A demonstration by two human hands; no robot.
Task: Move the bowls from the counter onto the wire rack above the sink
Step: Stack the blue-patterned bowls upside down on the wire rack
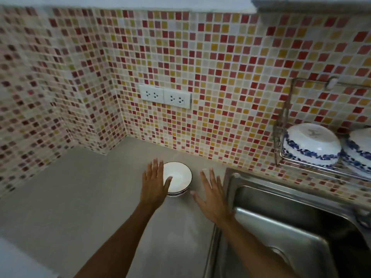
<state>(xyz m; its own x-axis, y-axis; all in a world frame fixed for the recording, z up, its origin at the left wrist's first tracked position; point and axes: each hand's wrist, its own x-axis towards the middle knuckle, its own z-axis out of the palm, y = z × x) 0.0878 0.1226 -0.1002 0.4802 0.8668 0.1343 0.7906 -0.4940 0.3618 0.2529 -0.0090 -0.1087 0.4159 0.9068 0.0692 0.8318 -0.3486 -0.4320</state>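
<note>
A white bowl (pixel 180 175) with a dark rim and a blue band stands upright on the grey counter (pixel 80 197), near the tiled wall. My left hand (pixel 154 183) hovers flat over the bowl's left side, fingers spread, and hides part of it. My right hand (pixel 212 195) is open to the right of the bowl, apart from it. On the wire rack (pixel 285 125) at the right, two white bowls with blue flower bands (pixel 311 143) (pixel 359 151) lie upside down.
A steel sink (pixel 291 227) fills the lower right, directly beside my right hand. A double wall socket (pixel 165 96) sits on the mosaic tiles above the counter. The tiled wall makes a corner at the back left.
</note>
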